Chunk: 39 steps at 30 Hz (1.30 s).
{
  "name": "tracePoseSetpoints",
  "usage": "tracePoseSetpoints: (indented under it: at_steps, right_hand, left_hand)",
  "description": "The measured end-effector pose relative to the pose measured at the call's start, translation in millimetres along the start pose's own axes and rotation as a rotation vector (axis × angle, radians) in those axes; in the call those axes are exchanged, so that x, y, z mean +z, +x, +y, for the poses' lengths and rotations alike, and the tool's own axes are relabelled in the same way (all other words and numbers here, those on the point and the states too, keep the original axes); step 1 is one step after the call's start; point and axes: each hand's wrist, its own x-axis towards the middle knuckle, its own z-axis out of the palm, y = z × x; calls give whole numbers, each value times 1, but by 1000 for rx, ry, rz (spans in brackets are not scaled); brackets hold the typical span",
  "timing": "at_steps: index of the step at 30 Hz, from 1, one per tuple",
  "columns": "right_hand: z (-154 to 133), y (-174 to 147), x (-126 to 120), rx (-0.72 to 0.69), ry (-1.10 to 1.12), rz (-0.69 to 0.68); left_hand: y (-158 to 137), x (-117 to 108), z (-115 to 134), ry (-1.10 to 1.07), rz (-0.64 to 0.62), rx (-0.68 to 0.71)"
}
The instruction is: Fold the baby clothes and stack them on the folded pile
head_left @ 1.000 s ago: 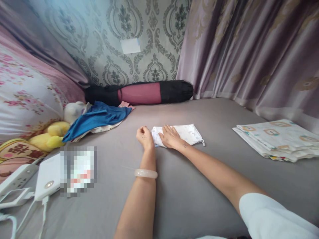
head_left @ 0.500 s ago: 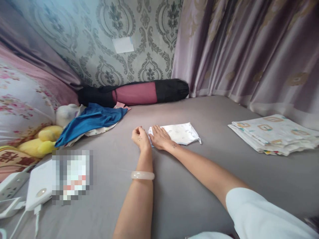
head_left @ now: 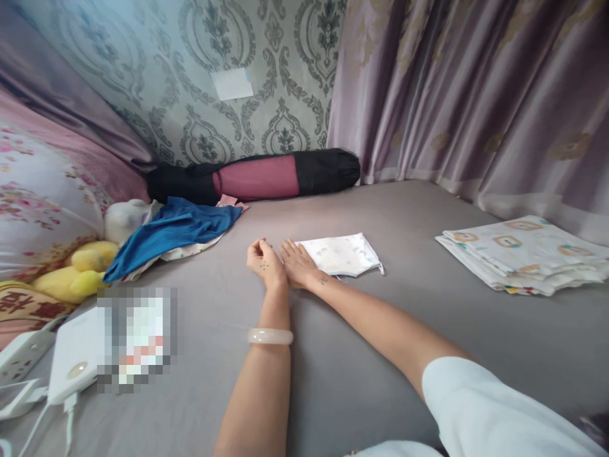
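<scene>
A white cloth pouch [head_left: 342, 255] with a faint print lies flat on the grey bed sheet, a short cord end showing at its right corner. My right hand [head_left: 297, 263] rests flat with its fingers stretched out, over the left end of the pouch. That end is partly hidden beneath it. Just left of it, my left hand [head_left: 266, 263] is closed on its side, its wrist almost against the right hand. The inside of those curled fingers is hidden, so I cannot see whether they hold anything. A pale bangle [head_left: 270, 336] circles my left forearm.
A stack of folded printed cloths [head_left: 518, 254] lies at right. Blue clothing [head_left: 183, 222] and a yellow plush toy [head_left: 76, 273] are at left, near a white power bank [head_left: 78, 355] with cables. A black-and-pink roll bag [head_left: 259, 178] lies along the wall.
My right hand has slid slightly left along the pouch, uncovering more of it. My left hand has shifted a little left, still closed. The pouch has barely moved.
</scene>
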Motion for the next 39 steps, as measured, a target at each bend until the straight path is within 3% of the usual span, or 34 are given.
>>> tracePoseSetpoints:
  at_steps: [4, 9, 16, 19, 23, 29, 39]
  right_hand:
    - [5, 3, -1, 0, 76, 9]
    - [22, -1, -8, 40, 88, 128]
    - [52, -27, -18, 70, -75, 95]
    - [56, -31, -14, 80, -82, 82]
    - [57, -30, -7, 85, -73, 119]
    - [64, -30, -9, 51, -8, 171]
    - [98, -52, -16, 184, -74, 221]
  left_hand:
    - [-2, -1, 5, 50, -15, 8]
    - [-7, 0, 7, 77, -110, 65]
    - [-28, 4, -4, 346, -672, 329]
    - [-33, 5, -12, 496, -815, 448]
    - [-32, 7, -18, 607, -837, 573]
    - [-31, 4, -15, 679, -868, 654]
    - [-46, 0, 2, 941, -948, 769]
